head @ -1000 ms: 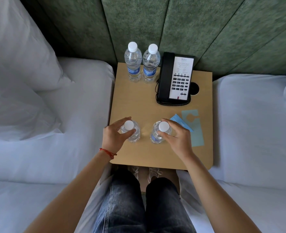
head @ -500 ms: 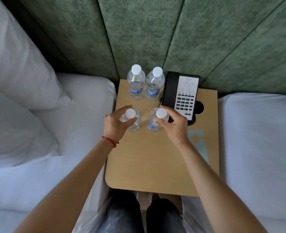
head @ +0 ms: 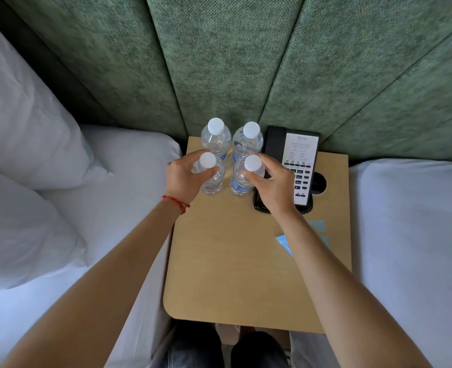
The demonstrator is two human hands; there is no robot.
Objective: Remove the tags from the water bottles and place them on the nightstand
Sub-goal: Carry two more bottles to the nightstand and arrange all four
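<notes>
**Inspector:** Report on the bottles in hand.

**Assistant:** The left hand [head: 183,179] grips the left front bottle [head: 211,174] around its shoulder; the right hand [head: 274,185] grips the right front bottle [head: 246,176] the same way. Both stand upright on the wooden nightstand [head: 233,274].

**Inspector:** Change since a second ago?

**Assistant:** Both bottles have travelled from near the front of the tabletop to the back. They now sit just in front of the two rear bottles [head: 216,139], touching or nearly so, forming a square of four beside the telephone [head: 296,166].

**Inspector:** Tags?

**Assistant:** No tag shows on any neck. Blue paper tags [head: 286,244] lie on the nightstand near its right edge, partly hidden by the right forearm.

**Inspector:** Significance?

**Assistant:** In my judgement the removal is done and placement is all but complete. What remains is letting go of both bottles without nudging the rear pair, which stand close enough to tip.
</notes>
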